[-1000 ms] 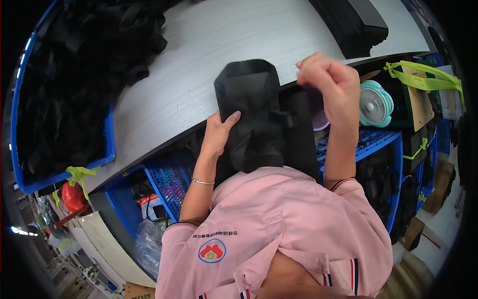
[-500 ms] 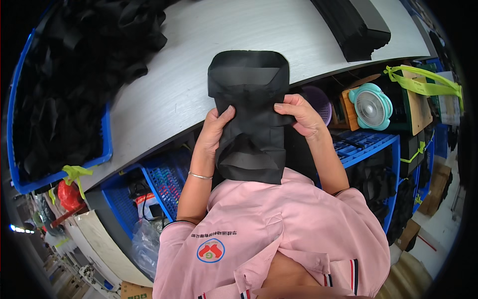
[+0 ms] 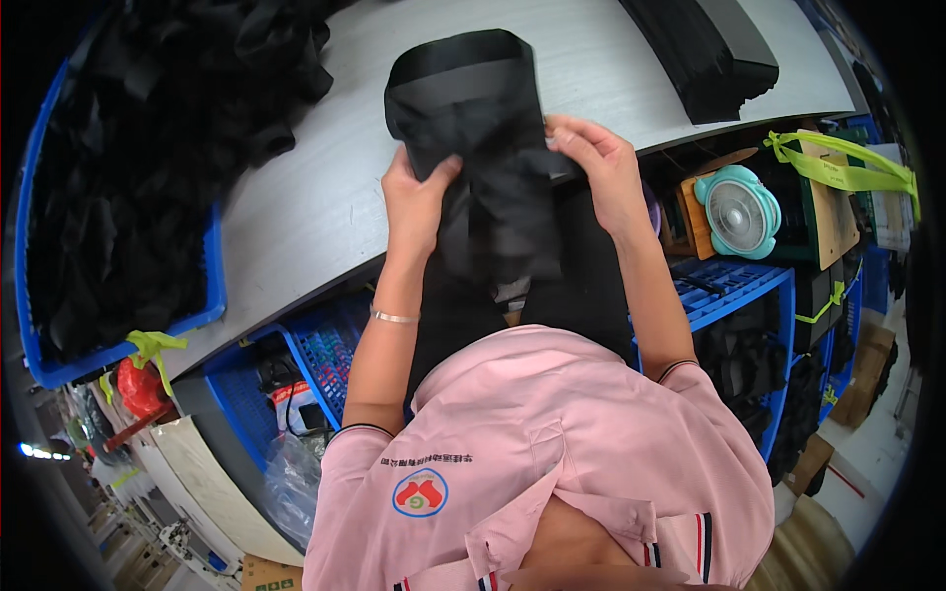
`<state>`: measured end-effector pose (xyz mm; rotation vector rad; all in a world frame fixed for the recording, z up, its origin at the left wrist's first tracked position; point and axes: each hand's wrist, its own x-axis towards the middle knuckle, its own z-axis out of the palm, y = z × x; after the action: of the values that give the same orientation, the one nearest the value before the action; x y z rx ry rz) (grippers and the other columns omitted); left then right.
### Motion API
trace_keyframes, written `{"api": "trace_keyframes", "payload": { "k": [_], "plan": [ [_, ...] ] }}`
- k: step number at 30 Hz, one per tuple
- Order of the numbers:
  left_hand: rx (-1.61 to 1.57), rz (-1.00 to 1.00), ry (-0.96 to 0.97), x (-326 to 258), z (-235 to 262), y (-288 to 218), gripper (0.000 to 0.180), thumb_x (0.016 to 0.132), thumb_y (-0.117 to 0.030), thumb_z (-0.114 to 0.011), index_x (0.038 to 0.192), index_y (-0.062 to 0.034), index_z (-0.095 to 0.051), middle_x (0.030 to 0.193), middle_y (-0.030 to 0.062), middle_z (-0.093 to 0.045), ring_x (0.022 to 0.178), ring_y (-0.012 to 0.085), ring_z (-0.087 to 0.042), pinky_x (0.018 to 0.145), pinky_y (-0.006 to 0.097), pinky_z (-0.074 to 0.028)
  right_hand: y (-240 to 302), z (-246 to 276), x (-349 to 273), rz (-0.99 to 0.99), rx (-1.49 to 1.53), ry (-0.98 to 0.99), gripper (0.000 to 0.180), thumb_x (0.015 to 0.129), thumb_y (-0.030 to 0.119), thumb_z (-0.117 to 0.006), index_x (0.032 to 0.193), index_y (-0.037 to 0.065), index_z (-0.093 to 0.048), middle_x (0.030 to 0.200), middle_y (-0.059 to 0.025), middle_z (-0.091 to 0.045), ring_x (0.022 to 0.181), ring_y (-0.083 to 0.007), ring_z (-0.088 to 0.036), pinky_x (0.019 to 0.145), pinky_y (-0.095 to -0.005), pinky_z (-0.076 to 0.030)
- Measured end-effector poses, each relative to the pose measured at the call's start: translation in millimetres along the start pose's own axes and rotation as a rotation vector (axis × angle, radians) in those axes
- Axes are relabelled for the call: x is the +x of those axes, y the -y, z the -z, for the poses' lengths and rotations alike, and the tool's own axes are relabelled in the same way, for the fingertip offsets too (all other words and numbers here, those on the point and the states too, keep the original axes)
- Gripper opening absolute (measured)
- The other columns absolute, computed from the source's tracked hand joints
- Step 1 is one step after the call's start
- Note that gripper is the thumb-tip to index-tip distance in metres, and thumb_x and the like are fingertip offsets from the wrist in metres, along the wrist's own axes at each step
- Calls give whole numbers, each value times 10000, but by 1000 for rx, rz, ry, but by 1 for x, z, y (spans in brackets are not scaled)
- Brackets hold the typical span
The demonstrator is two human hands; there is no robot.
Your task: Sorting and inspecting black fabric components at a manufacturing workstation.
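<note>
A flat, black fabric piece (image 3: 471, 113) with rounded far corners and a paler grey band hangs between my hands, its far end over the table edge. My left hand (image 3: 416, 197) grips its left side, thumb on top and fingers underneath. On the right side, my right hand (image 3: 596, 167) pinches a small part of its edge between thumb and fingertips. The lower part of the fabric is blurred and hangs down over my lap.
A blue crate (image 3: 202, 305) heaped with black fabric pieces (image 3: 148, 177) stands at the left. On the grey table (image 3: 325, 187) a stack of black pieces (image 3: 705, 59) lies at the far right. Below are a turquoise fan (image 3: 737, 211) and a blue basket (image 3: 330, 369).
Both hands have carried the black fabric piece away from my body and slightly left, over the table edge. My right hand has shifted its hold along the right side.
</note>
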<state>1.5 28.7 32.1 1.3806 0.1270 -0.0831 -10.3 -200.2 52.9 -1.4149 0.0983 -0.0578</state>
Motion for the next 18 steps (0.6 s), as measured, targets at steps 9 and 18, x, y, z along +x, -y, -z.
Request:
{"api": "trace_keyframes", "payload": {
  "k": [9, 18],
  "plan": [
    [913, -656, -407, 19, 16, 14, 414, 737, -76, -816, 1105, -26, -633, 1077, 127, -659, 955, 321, -631, 880, 377, -500, -80, 61, -63, -384, -17, -78, 252, 963, 212, -646, 1079, -7, -691, 942, -72, -709, 779, -131, -666, 687, -251, -538],
    [1110, -659, 630, 48, -4, 27, 539, 979, -242, -451, 1514, -189, -416, 1551, 103, -416, 1441, 337, -365, 1142, 483, -283, -67, 13, -73, -491, 438, 279, 447, 916, 254, -713, 1288, 43, -583, 1181, -72, -658, 1033, -187, -650, 836, -367, -568]
  ]
}}
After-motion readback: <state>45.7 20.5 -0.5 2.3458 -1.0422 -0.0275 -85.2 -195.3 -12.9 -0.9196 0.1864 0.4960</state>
